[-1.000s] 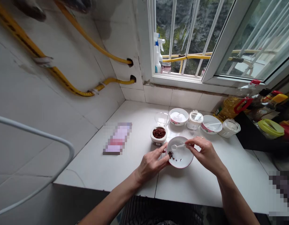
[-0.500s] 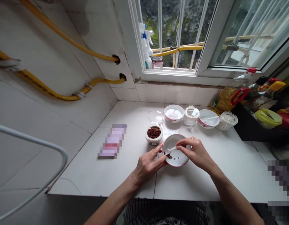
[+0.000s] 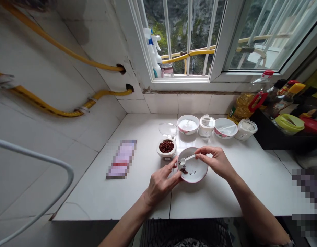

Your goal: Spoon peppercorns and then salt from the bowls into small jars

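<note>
My left hand (image 3: 161,183) grips the left rim of a white bowl (image 3: 200,174), thumb and fingers against its edge. The bowl stands on the counter, slightly tilted perhaps; I cannot tell. Between thumb and fingers of my right hand (image 3: 217,162) is the handle of a small white spoon (image 3: 188,158), its scoop over the bowl's left side. A small heap of dark reddish-brown spice grains (image 3: 184,169) lies in the bowl, with a few scattered bits. Just behind my left hand stands an open jar (image 3: 166,153) full of similar grains, probably Sichuan peppercorns.
Behind the jar lies a clear lid (image 3: 167,129). Along the back stand a bowl of white grains (image 3: 188,130), a lidded jar (image 3: 207,127), a bowl with a spoon (image 3: 226,133) and another jar (image 3: 246,130). An oil bottle (image 3: 244,106) and condiments are rightward. A blurred purple packet (image 3: 121,159) lies left.
The spoon's scoop has lifted away from the grains, toward the bowl's upper left, and my right hand has risen slightly. My left hand stays on the bowl. The view has shifted a little.
</note>
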### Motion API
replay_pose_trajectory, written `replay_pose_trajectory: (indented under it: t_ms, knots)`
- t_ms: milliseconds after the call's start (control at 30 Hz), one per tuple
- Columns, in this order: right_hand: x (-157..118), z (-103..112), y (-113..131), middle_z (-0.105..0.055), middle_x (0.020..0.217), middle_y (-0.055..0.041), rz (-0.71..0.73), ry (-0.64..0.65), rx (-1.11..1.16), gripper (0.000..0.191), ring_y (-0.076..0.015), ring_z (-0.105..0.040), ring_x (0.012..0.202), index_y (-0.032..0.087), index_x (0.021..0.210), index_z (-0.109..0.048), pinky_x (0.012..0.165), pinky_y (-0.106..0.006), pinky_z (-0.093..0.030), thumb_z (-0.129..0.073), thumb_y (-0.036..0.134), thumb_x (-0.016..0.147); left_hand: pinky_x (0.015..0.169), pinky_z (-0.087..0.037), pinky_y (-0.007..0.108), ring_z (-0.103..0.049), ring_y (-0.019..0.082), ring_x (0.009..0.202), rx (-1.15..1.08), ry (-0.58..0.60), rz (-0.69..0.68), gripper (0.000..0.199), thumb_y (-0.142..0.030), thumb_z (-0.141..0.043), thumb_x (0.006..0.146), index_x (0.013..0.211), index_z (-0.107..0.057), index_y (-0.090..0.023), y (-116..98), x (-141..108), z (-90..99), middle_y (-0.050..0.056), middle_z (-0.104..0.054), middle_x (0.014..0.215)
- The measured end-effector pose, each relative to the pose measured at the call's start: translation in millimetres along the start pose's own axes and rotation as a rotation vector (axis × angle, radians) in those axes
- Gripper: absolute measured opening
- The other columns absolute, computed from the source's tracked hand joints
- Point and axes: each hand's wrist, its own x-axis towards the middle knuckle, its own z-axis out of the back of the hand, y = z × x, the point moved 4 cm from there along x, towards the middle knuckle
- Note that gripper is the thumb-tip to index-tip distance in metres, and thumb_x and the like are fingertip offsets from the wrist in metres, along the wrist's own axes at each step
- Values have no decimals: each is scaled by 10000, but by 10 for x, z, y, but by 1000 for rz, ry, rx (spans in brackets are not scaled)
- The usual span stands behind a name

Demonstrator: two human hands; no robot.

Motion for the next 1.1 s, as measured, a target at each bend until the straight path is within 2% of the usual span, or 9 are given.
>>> replay_pose_trajectory:
  t_ms: [133, 233, 367, 500, 600, 733, 833, 967, 1100]
  knots:
    - [-15, 65, 2, -750, 756, -25, 71, 57, -188, 136, -186, -654, 717, 226, 798, -768, 659, -308, -516, -642, 273, 815, 679, -579, 272, -723, 190, 865, 3, 12, -9, 67, -165, -637, 909, 967, -606, -176, -3, 0, 3, 207, -563, 1388]
    - [-41, 92, 23, -764, 772, -19, 151, 33, -359, 140, -198, -637, 730, 254, 808, -773, 748, -362, -505, -644, 201, 808, 689, -580, 270, -721, 188, 879, 6, 23, -5, 69, -168, -634, 913, 975, -608, -181, 0, -8, -1, 200, -568, 1385]
    - [-72, 21, 49, -762, 726, -9, 206, 74, -422, 163, -183, -626, 670, 256, 802, -773, 795, -386, -494, -644, 158, 808, 693, -579, 267, -718, 184, 891, 14, 25, -7, 56, -165, -623, 922, 974, -609, -181, 0, -19, -4, 196, -566, 1387]
    - [-98, -85, 52, -778, 778, -16, 162, 85, -366, 159, -208, -640, 766, 256, 806, -783, 764, -360, -505, -658, 157, 804, 706, -583, 269, -715, 181, 892, 3, 22, -9, 61, -174, -623, 928, 989, -617, -180, 0, -22, -7, 200, -575, 1373]
    - [-104, -120, 47, -779, 784, -21, 103, 37, -280, 142, -223, -644, 814, 254, 798, -787, 743, -347, -516, -674, 170, 783, 701, -586, 275, -718, 193, 904, 7, 11, -25, 89, -175, -620, 930, 1019, -619, -181, -7, -21, -3, 202, -589, 1351]
    - [-95, -122, 44, -775, 765, -35, 36, -1, -51, 99, -202, -679, 741, 225, 766, -773, 696, -322, -532, -676, 241, 773, 717, -593, 288, -724, 214, 930, 20, 4, -46, 90, -189, -632, 927, 1014, -623, -174, -19, -32, -3, 218, -578, 1360]
    - [-78, -108, 14, -772, 752, -50, -37, -6, 115, 148, -200, -695, 702, 199, 773, -761, 660, -311, -540, -686, 328, 768, 742, -598, 294, -723, 229, 968, 32, -3, -62, 121, -190, -656, 909, 1028, -632, -177, -27, -37, 0, 218, -568, 1374]
    - [-36, -56, -48, -768, 722, -64, -89, -44, 194, 208, -205, -689, 697, 185, 780, -760, 676, -324, -535, -730, 385, 733, 754, -598, 293, -722, 231, 977, 36, -8, -61, 128, -188, -669, 899, 1021, -634, -175, -26, -17, 13, 224, -574, 1367]
    - [14, 3, -87, -762, 705, -65, -89, -64, 234, 221, -188, -658, 657, 183, 754, -759, 665, -326, -513, -762, 396, 696, 697, -589, 271, -728, 201, 900, 33, -1, -28, 75, -209, -641, 925, 990, -619, -178, -7, 11, 8, 219, -619, 1307]
